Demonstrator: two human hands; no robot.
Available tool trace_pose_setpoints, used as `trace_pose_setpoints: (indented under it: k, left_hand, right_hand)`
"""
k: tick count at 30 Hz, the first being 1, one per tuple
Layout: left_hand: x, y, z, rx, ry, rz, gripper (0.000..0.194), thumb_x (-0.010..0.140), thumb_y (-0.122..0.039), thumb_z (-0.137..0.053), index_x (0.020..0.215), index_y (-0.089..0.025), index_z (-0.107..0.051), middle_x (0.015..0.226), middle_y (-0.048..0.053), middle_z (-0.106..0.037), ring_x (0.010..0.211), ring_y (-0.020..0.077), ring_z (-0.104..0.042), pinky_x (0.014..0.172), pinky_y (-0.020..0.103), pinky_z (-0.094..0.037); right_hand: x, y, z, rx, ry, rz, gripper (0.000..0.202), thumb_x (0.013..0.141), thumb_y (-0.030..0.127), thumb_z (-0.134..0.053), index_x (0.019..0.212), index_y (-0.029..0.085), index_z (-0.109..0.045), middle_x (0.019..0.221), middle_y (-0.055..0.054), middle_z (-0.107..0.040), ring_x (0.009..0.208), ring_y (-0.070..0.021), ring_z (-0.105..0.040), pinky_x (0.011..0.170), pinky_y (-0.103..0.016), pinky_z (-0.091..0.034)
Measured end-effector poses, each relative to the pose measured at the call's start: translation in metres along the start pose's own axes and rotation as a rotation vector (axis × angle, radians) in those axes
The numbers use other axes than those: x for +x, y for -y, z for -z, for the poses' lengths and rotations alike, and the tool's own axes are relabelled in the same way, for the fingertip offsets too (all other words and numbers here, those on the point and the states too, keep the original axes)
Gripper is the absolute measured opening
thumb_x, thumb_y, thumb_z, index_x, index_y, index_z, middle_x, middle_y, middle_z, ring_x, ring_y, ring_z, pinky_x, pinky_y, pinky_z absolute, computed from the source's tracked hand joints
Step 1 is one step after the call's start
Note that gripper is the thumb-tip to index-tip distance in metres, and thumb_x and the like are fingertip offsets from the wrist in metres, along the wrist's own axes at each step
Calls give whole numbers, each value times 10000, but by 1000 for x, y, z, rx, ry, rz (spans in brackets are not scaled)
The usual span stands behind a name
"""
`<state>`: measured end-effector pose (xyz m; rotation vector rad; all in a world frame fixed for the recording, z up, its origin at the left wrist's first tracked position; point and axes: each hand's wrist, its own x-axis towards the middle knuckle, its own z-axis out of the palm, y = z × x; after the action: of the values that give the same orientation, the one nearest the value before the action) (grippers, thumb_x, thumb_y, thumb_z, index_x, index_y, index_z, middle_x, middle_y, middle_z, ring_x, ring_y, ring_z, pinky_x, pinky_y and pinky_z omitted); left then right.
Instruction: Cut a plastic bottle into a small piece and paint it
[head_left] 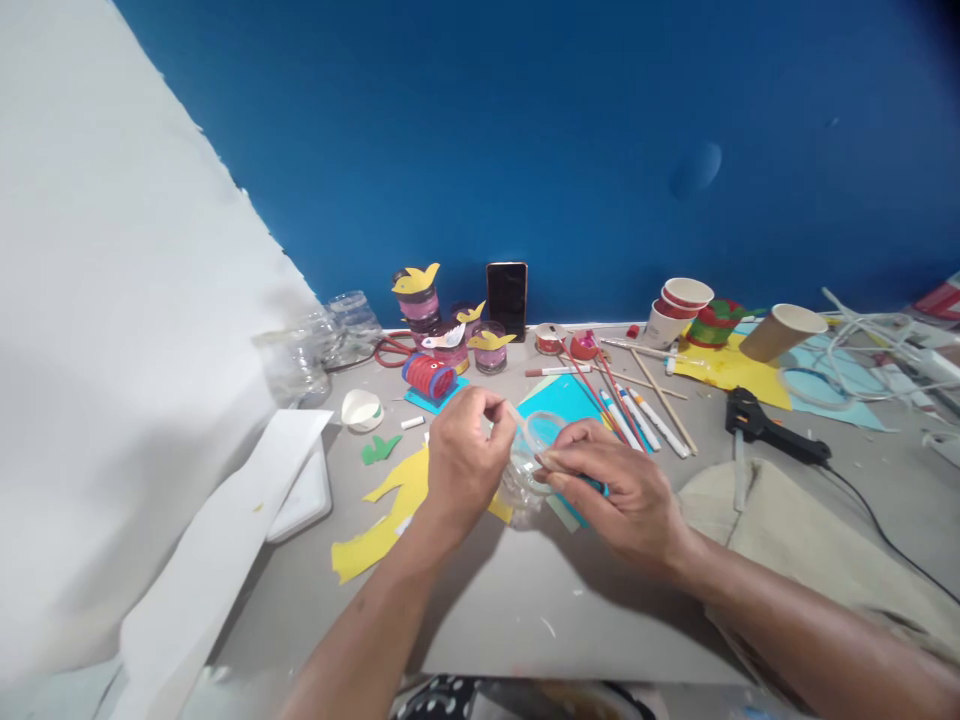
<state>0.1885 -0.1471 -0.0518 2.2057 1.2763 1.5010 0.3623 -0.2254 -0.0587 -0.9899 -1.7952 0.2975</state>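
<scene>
Right hand [619, 488] pinches clear, round plastic container [538, 438]; left hand [471, 445], fingertips together, at container's left rim.

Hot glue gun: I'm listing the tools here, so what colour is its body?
The hot glue gun has a black body, seen best in the head view.

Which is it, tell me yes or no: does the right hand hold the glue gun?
No, the glue gun lies apart, to the right of the right hand.

Bright light; soft shadows on table [495, 620] (slight blur); upper-right corner dark.
</scene>
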Motion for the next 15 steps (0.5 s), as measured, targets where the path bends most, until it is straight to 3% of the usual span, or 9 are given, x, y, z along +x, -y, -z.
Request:
trace_pose_setpoints:
  k: [5,9,11,13,15]
  left_hand:
    - [5,8,14,-7,-21,91,105,859,-196,-591,766,-209,-638,754,16,-695,723,186,-641,718,304,-479]
    - [6,1,32,-121,11,215,111,870,-255,-611,788,-206,-667,760,23,-718,722,190,-662,727,314,-508]
    - [6,-5,42,-350,54,363,118,891,-289,-629,828,-203,-680,772,21,-741,724,184,-692,742,312,-540]
    - [4,-11,51,-598,91,492,134,919,-306,-627,843,-203,-666,773,18,-755,746,185,-724,810,331,-570]
    - [1,-17,56,-726,118,552,138,941,-305,-627,859,-198,-657,796,27,-773,785,193,-749,871,355,-579]
  right_hand:
    - [0,1,1,121,58,133,147,969,125,-662,1048,214,-748,856,-24,-782,944,-207,-674,841,-354,-555]
    - [5,-18,14,266,179,159,218,978,134,-650,1127,266,-740,906,-19,-813,979,-225,-716,1040,-479,-504]
    - [9,-32,25,366,290,68,226,975,223,-667,1181,286,-734,1135,-55,-803,1133,-259,-709,1136,-534,-447]
    - [13,-41,37,457,387,-113,421,938,414,-701,1339,290,-675,1452,-101,-660,1312,-321,-626,1119,-543,-481]
    - [19,-40,45,408,380,-268,512,937,477,-677,1413,297,-626,1495,-110,-619,1306,-336,-631,1046,-518,-537]
